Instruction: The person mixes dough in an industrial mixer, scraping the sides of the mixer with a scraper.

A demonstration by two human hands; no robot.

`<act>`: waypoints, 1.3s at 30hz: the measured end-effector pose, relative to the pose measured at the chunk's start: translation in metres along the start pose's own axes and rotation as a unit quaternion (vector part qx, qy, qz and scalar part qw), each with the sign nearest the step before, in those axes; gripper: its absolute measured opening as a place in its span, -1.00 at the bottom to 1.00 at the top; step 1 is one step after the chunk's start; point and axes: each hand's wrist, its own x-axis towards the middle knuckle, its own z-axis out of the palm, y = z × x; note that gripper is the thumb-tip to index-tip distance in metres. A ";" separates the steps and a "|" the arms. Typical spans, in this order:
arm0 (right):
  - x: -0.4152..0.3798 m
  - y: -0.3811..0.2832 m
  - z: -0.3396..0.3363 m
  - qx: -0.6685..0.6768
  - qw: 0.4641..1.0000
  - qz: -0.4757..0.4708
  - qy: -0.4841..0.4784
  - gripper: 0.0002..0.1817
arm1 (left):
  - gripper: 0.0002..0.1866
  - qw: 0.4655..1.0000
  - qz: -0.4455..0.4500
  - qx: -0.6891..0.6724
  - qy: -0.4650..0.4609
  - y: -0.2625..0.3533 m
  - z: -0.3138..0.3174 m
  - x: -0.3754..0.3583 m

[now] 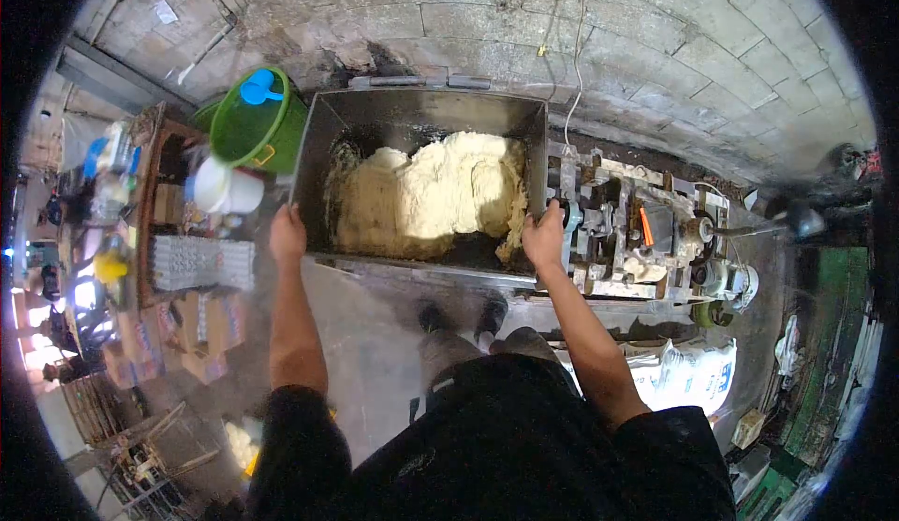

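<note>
A steel mixing trough (421, 109) stands in front of me, filled with a large mass of pale yellow dough (431, 193). My left hand (287, 234) grips the trough's left front corner. My right hand (543, 236) holds the right front corner of the trough, beside the machine's drive parts. Both arms are stretched forward, and neither hand touches the dough.
The mixer's motor and gears (646, 240) sit right of the trough. A green bucket (253, 128) with a blue scoop and a white tub (225, 189) stand at the left. Stacked egg trays (201, 264), cardboard boxes and a cluttered shelf lie farther left. White sacks (684, 371) lie lower right.
</note>
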 end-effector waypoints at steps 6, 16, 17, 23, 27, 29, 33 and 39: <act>0.000 0.003 -0.001 -0.003 1.000 0.002 -0.015 -0.64 | -0.59 1.000 -0.002 -0.011 0.001 0.002 0.000 -0.001; 0.002 0.006 0.005 -0.007 1.000 0.022 -0.009 -0.62 | -0.59 1.000 0.006 0.008 0.025 -0.006 0.007 0.004; 0.003 0.005 0.003 -0.007 1.000 0.024 -0.015 -0.63 | -0.60 1.000 0.009 0.001 0.029 -0.004 0.006 0.002; 0.002 0.009 0.007 0.001 1.000 0.008 0.004 -0.62 | -0.61 0.999 0.024 -0.015 0.032 -0.001 0.001 -0.002; 0.001 0.007 0.005 -0.007 1.000 0.005 0.002 -0.55 | -0.61 0.998 0.030 -0.016 0.043 -0.001 0.003 -0.002; 0.002 0.007 0.003 -0.014 1.000 0.011 -0.016 -0.47 | -0.60 0.999 0.026 -0.018 0.043 -0.006 0.007 0.000; 0.001 0.013 0.007 -0.020 0.999 0.011 -0.024 -0.33 | -0.58 1.000 0.000 -0.026 0.007 0.001 -0.002 -0.001; 0.001 0.009 0.005 -0.028 0.999 0.019 -0.017 -0.40 | -0.56 0.999 0.005 -0.012 0.029 -0.007 0.008 0.002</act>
